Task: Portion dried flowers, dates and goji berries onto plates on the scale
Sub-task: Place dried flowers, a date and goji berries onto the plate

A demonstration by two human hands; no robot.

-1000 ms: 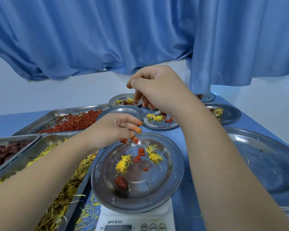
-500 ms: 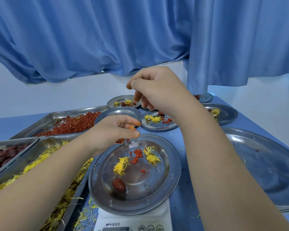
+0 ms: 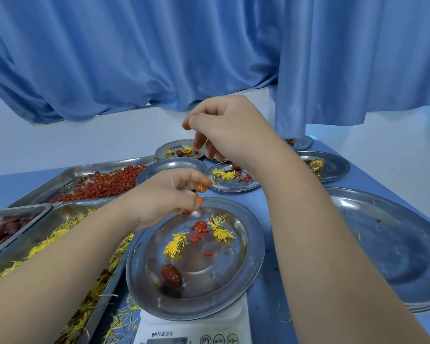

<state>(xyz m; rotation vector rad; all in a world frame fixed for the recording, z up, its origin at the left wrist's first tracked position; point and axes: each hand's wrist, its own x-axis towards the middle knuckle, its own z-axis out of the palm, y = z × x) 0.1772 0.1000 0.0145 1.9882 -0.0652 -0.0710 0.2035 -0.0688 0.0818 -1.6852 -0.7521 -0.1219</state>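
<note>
The left hand (image 3: 169, 194) is pinching, seemingly, goji berries (image 3: 187, 213) above the plate (image 3: 256, 256), needing gentle release next; the right hand (image 3: 233, 130) is hovering curled, contents unclear.

Left hand (image 3: 168, 194) pinching, right hand (image 3: 233, 127) curled, raised

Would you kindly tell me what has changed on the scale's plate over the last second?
The left hand has dropped more red goji berries onto the round steel plate on the white scale, enlarging the pile; it still seems to pinch a few. The raised right hand, dark red date and yellow dried flowers stayed put.
</note>
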